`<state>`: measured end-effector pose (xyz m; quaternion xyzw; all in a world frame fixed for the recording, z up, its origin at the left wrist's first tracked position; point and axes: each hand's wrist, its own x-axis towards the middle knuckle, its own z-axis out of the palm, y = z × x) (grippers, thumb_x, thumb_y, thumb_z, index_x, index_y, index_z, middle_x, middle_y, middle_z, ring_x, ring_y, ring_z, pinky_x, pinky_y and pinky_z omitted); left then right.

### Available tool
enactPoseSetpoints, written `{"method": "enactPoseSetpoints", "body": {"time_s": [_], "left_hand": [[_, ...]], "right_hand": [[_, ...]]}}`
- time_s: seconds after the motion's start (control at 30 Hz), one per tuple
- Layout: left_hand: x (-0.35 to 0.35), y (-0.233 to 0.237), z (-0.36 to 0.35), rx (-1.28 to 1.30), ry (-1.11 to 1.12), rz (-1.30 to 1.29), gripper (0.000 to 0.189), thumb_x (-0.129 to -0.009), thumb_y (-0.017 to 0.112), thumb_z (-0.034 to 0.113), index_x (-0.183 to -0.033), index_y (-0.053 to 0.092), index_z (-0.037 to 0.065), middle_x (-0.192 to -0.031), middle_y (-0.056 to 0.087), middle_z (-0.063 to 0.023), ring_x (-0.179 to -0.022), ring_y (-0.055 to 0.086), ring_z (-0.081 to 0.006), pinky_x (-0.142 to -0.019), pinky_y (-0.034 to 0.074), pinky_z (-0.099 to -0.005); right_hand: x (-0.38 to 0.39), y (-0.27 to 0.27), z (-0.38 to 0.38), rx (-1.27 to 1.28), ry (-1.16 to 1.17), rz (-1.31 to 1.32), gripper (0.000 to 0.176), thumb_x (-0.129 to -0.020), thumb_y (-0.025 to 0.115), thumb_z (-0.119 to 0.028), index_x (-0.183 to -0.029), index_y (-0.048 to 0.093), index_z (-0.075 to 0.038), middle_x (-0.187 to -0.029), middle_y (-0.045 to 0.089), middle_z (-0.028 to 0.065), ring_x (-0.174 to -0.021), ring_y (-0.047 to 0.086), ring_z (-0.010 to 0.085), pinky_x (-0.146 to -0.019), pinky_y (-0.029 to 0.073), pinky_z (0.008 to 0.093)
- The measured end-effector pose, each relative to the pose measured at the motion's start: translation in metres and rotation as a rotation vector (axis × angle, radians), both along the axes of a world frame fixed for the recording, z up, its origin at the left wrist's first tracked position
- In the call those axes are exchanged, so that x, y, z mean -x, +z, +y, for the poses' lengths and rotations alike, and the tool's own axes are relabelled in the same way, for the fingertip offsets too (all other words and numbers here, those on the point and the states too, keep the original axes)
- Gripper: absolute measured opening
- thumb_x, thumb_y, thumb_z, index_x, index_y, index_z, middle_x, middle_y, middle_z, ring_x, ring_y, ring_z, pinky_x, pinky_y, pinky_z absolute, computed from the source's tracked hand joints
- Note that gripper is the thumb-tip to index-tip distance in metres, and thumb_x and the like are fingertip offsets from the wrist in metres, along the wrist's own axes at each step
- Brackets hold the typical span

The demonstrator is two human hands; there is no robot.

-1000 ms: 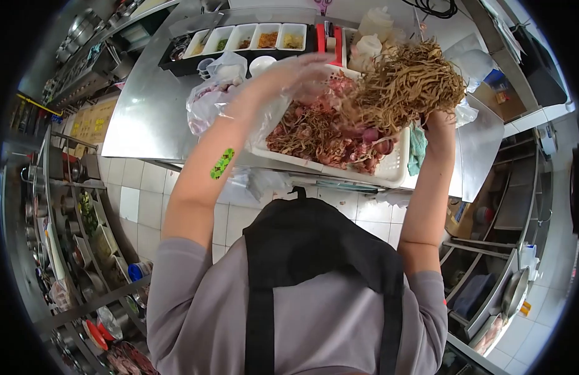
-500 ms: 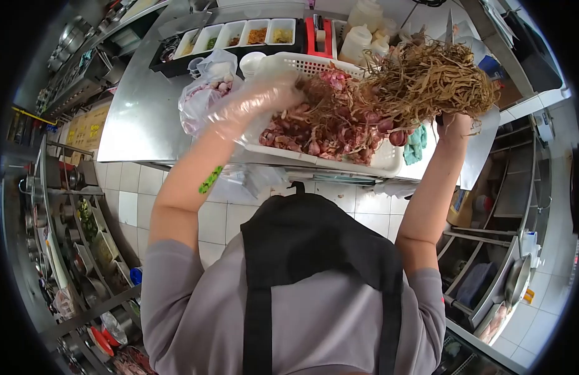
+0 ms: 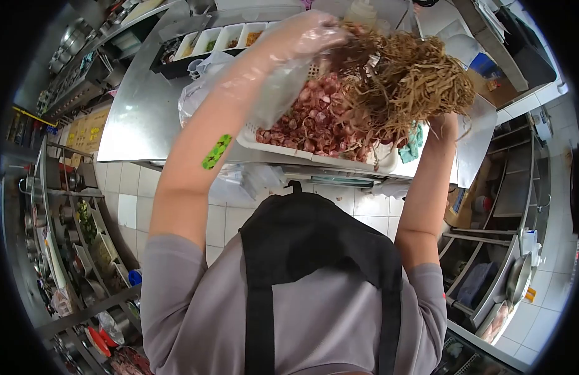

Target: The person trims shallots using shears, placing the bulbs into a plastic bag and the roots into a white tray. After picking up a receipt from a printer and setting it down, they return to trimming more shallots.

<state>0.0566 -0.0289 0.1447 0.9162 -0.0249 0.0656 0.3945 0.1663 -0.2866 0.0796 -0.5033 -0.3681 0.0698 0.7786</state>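
A big tangled bunch of dry tan stalks (image 3: 409, 82) with red shallots hanging from it is held up over a white plastic basket (image 3: 377, 157) full of red shallots (image 3: 314, 122). My right hand (image 3: 444, 127) grips the bunch from below at its right side. My left hand (image 3: 305, 36), in a clear plastic glove that reaches down the forearm, is raised high and holds the left top of the bunch. A green sticker (image 3: 216, 152) sits on my left forearm. The basket stands on a steel counter (image 3: 146, 119).
A clear bag of shallots (image 3: 199, 94) lies left of the basket. Several condiment trays (image 3: 214, 39) line the counter's back. A teal cloth (image 3: 414, 142) lies right of the basket. Shelves with pots (image 3: 64, 206) run along the left; a lower rack (image 3: 489, 275) stands right.
My left hand has risen from the basket up to the top of the bunch. The bunch has shifted slightly left and nearer the camera, still held by my right hand.
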Motion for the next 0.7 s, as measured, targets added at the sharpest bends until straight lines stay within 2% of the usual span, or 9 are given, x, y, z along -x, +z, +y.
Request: {"method": "enactPoseSetpoints", "body": {"time_s": [0.07,0.13,0.17,0.23,0.27,0.33,0.53,0.6,0.7], "left_hand": [[-0.012,-0.003,-0.012,0.127,-0.015,0.041,0.042,-0.085,0.058,0.03,-0.118,0.053,0.004,-0.094,0.064,-0.0112,-0.083,0.062,-0.0173,-0.073,0.048,-0.029],[-0.033,-0.018,-0.012,-0.363,-0.275,-0.796,0.02,-0.086,0.052,0.021,-0.101,0.063,0.014,-0.087,0.058,-0.0147,-0.08,0.054,-0.0328,-0.068,0.044,-0.0393],[-0.038,-0.025,-0.014,-0.363,-0.272,-0.796,0.02,-0.086,0.052,0.021,-0.101,0.063,0.014,-0.087,0.058,-0.0147,-0.08,0.054,-0.0328,-0.068,0.044,-0.0393],[-0.04,-0.026,-0.019,0.216,-0.337,-0.623,0.031,-0.086,0.059,0.023,-0.107,0.059,0.0,-0.091,0.065,-0.0086,-0.08,0.061,-0.0139,-0.066,0.05,-0.0273],[-0.037,-0.028,-0.016,0.216,-0.337,-0.623,0.031,-0.086,0.059,0.023,-0.107,0.059,0.0,-0.091,0.065,-0.0086,-0.08,0.061,-0.0139,-0.066,0.05,-0.0273],[-0.013,-0.027,-0.011,0.578,-0.282,0.022,0.042,-0.084,0.062,0.026,-0.117,0.054,0.002,-0.098,0.063,-0.0077,-0.085,0.063,-0.0118,-0.06,0.045,-0.0208],[-0.019,-0.106,0.048,0.481,-0.204,0.199,0.045,-0.083,0.064,0.026,-0.121,0.051,0.005,-0.096,0.063,-0.005,-0.07,0.055,-0.0107,-0.057,0.043,-0.0213],[-0.045,-0.178,0.087,0.605,-0.246,0.611,0.04,-0.083,0.063,0.027,-0.115,0.056,0.005,-0.096,0.064,-0.0045,-0.081,0.058,-0.0111,-0.062,0.046,-0.0243],[-0.001,-0.18,0.058,-0.162,-0.219,0.43,0.055,-0.073,0.069,0.038,-0.114,0.056,0.004,-0.1,0.064,-0.0108,-0.089,0.061,-0.0192,-0.071,0.048,-0.0318]], "right_hand": [[0.0,-0.003,0.008,0.009,0.054,-0.036,0.033,-0.083,0.062,-0.017,-0.111,0.054,-0.002,-0.102,0.06,0.0057,-0.089,0.056,0.0148,-0.074,0.047,0.0279],[-0.004,-0.001,0.013,0.017,0.081,-0.044,0.032,-0.083,0.062,-0.017,-0.111,0.054,-0.002,-0.101,0.06,0.0057,-0.089,0.056,0.0147,-0.074,0.047,0.0278],[-0.011,0.0,0.013,0.183,0.07,-0.048,0.032,-0.082,0.062,-0.014,-0.11,0.055,0.0,-0.102,0.06,0.0062,-0.089,0.056,0.0146,-0.075,0.047,0.0277],[-0.004,0.007,0.02,0.285,-0.016,-0.137,0.034,-0.079,0.061,-0.009,-0.11,0.055,0.002,-0.103,0.06,0.0069,-0.091,0.055,0.0144,-0.076,0.046,0.0271],[0.0,0.01,0.019,0.284,-0.015,-0.137,0.034,-0.079,0.061,-0.009,-0.11,0.055,0.002,-0.103,0.06,0.0069,-0.091,0.055,0.0144,-0.076,0.046,0.0271],[0.005,0.012,0.016,0.261,-0.094,-0.055,0.033,-0.079,0.06,-0.008,-0.11,0.055,0.003,-0.103,0.06,0.0075,-0.091,0.055,0.015,-0.075,0.046,0.0272],[-0.03,0.004,-0.013,0.135,-0.178,0.053,0.032,-0.081,0.059,-0.009,-0.11,0.055,0.002,-0.104,0.06,0.0089,-0.091,0.056,0.0169,-0.076,0.047,0.0277],[-0.032,0.004,-0.022,0.111,-0.203,0.044,0.032,-0.081,0.059,-0.01,-0.11,0.055,0.002,-0.104,0.06,0.0089,-0.091,0.056,0.017,-0.076,0.047,0.0278],[-0.033,0.003,-0.03,0.098,-0.232,0.039,0.032,-0.081,0.06,-0.01,-0.11,0.055,0.002,-0.104,0.06,0.0089,-0.092,0.056,0.017,-0.076,0.047,0.0279]]}}
